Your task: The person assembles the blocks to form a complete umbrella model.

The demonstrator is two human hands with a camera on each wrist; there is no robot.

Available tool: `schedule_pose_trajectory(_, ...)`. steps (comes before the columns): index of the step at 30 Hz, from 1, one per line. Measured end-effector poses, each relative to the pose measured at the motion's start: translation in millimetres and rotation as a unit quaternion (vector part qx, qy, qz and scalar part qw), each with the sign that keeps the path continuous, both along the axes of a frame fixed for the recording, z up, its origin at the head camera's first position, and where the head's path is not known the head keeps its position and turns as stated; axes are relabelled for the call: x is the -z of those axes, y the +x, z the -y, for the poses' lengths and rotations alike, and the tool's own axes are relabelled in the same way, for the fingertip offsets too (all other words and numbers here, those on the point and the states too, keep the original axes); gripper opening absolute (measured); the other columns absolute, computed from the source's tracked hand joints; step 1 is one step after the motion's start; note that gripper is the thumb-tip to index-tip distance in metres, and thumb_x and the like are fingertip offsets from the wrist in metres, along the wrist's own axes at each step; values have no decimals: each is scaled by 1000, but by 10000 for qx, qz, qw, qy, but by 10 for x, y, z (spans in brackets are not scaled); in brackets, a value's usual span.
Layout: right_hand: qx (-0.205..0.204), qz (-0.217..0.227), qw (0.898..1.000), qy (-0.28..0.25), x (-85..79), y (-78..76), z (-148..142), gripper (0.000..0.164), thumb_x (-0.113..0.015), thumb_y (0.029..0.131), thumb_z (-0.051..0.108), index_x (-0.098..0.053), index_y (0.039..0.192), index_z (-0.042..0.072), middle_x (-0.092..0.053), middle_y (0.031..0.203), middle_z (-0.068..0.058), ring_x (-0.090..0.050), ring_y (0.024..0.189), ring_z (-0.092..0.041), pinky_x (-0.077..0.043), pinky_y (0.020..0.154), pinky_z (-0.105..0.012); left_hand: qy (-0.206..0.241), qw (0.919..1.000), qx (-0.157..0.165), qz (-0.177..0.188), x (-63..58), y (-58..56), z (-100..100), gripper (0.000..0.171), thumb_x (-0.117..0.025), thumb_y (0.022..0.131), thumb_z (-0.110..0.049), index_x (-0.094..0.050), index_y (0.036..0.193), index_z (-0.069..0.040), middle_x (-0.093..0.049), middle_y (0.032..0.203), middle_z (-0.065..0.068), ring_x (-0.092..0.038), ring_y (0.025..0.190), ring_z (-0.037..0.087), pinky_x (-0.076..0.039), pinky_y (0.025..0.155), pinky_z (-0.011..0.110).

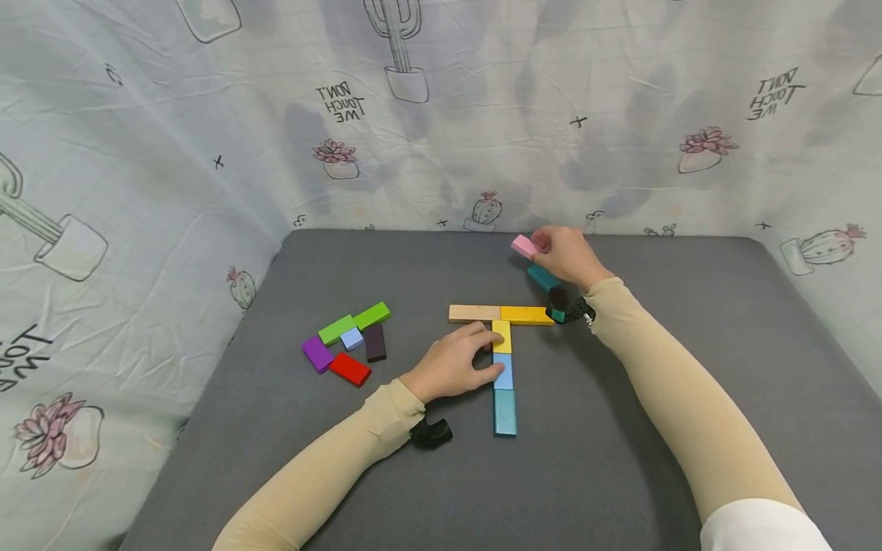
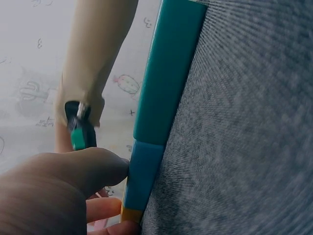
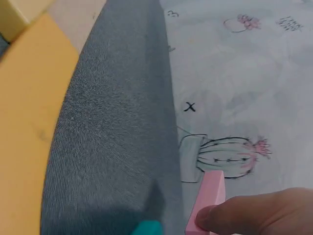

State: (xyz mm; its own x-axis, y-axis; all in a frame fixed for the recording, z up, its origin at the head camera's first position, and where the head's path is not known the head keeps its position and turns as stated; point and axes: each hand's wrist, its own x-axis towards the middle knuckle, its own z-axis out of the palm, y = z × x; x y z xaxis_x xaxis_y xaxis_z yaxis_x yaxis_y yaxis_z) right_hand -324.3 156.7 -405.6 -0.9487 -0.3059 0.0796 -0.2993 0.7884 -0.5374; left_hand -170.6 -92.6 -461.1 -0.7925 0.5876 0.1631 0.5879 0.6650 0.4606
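At the table's far edge, my right hand (image 1: 566, 254) pinches a pink block (image 1: 525, 246) between thumb and fingers; the right wrist view shows the thumb on the block (image 3: 210, 198). A teal block (image 1: 543, 277) lies just below that hand. My left hand (image 1: 458, 361) rests at a T of blocks, its fingertips at the small yellow block (image 1: 502, 337) and its thumb at the light blue block (image 1: 504, 372). A blue-green block (image 1: 505, 413) ends the stem. The T's top bar joins a natural wood block (image 1: 474, 313) and an orange-yellow block (image 1: 527, 315).
Left of the T lies a cluster: green blocks (image 1: 336, 330), a small blue block (image 1: 352, 339), a dark block (image 1: 375, 343), a purple block (image 1: 317, 354) and a red block (image 1: 351, 369). A printed curtain (image 1: 441, 122) hangs behind the grey table (image 1: 586, 474).
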Motion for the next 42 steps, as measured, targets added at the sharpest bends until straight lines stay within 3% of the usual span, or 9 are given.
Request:
schedule_pose_trajectory(6, -45, 118, 9997, 220, 124, -176, 103, 37, -67, 98, 12, -64, 132, -4, -68, 123, -25, -63, 111, -39, -52, 98, -53, -65, 10000, -13, 33, 9, -5, -26, 41, -71, 98, -36, -68, 133, -16, -60, 110, -2, -54, 89, 11, -48, 75, 26)
schedule_pose_trajectory(15, -93, 427, 9980, 463, 199, -255, 159, 38, -68, 98, 13, -64, 132, -3, -67, 125, -24, -63, 113, -39, -50, 101, -54, -16, 10000, -16, 32, 15, -3, -31, 40, -72, 97, -36, -68, 132, -16, -60, 111, -2, -55, 90, 11, -48, 75, 26)
schedule_pose_trajectory(42, -139, 257, 9977, 610, 229, -227, 187, 42, -69, 95, 11, -64, 133, -5, -67, 126, -26, -62, 109, -39, -50, 101, -54, -54, 10000, -29, 38, 12, -18, 0, 41, -72, 98, -36, -68, 133, -16, -60, 110, -2, -54, 89, 11, -46, 73, 26)
